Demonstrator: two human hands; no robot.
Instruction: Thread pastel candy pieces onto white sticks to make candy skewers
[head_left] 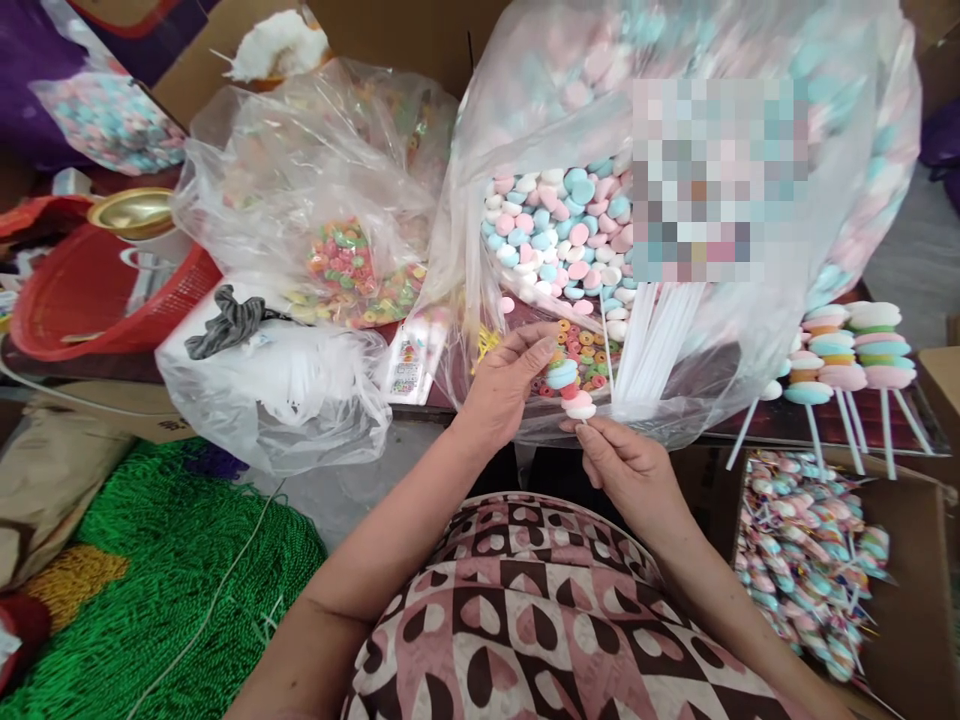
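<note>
My left hand point(504, 385) pinches a small colourful ring candy at the top of a short stack of round candies point(570, 387). That stack has blue, pink and white discs. My right hand point(626, 468) is closed just below it, fingers pinched at the stack's bottom end, where any stick is hidden. Behind the hands a big clear bag point(525, 130) holds pastel disc candies point(559, 235), ring candies point(589, 355) and a bundle of white sticks point(660, 335).
Finished candy skewers point(847, 365) lie at the right above a cardboard box of wrapped ones point(806, 560). A second bag of ring candies point(345, 265), a white bag point(277, 385), a red basket point(90, 295) and green mesh point(172, 570) fill the left.
</note>
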